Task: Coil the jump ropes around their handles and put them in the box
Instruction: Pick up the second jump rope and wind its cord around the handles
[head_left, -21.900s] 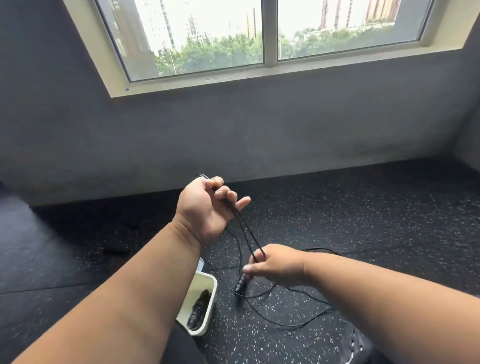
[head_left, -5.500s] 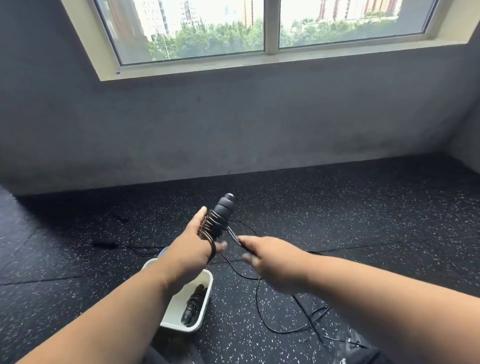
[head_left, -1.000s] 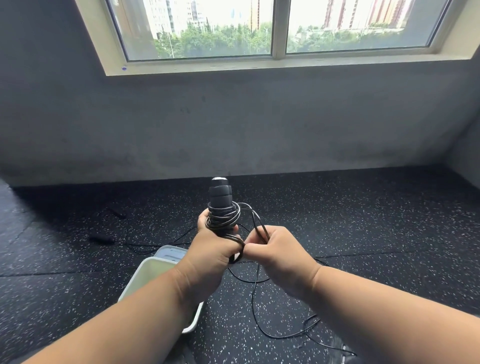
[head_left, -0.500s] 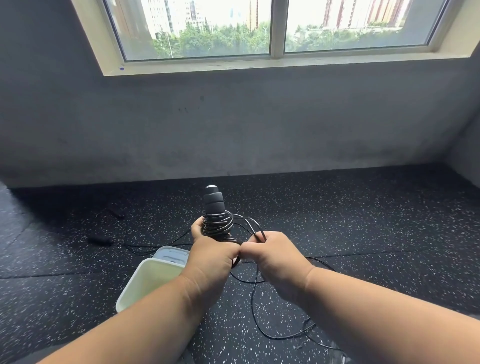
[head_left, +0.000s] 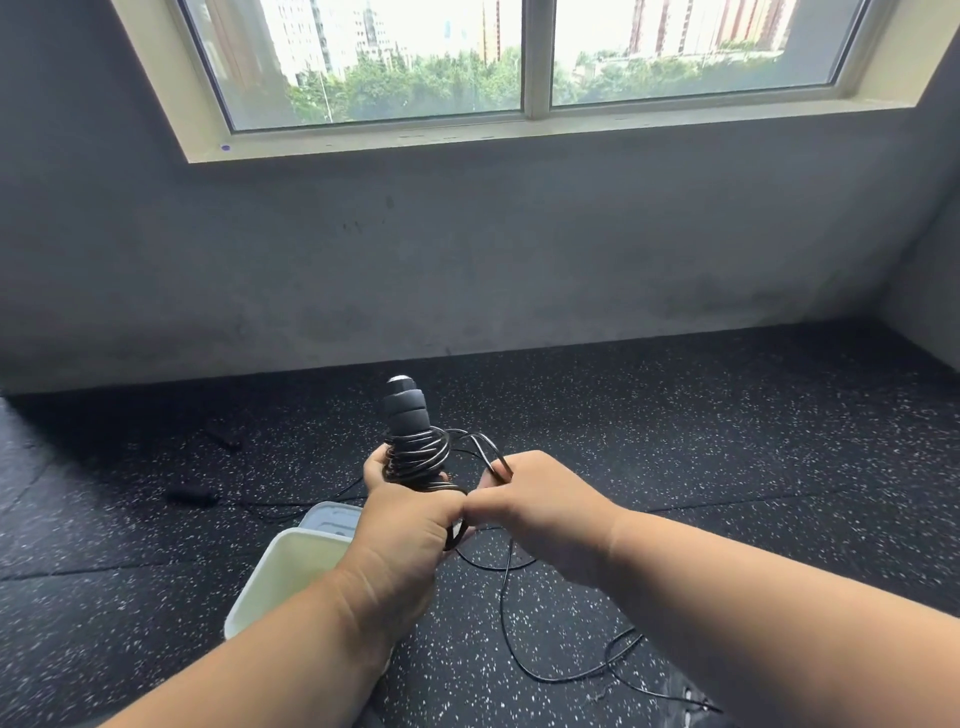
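Left hand (head_left: 410, 525) still grips the upright jump rope handle (head_left: 407, 410) (coils denser than before); right hand (head_left: 540, 506) pinches the cord (head_left: 485, 448), now closer alongside.

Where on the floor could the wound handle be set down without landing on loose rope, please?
Free: the speckled floor right of the hands, back to the wall. Crowded: loose rope loops under the right hand; the box sits under the left hand; a second rope's handles lie at left.
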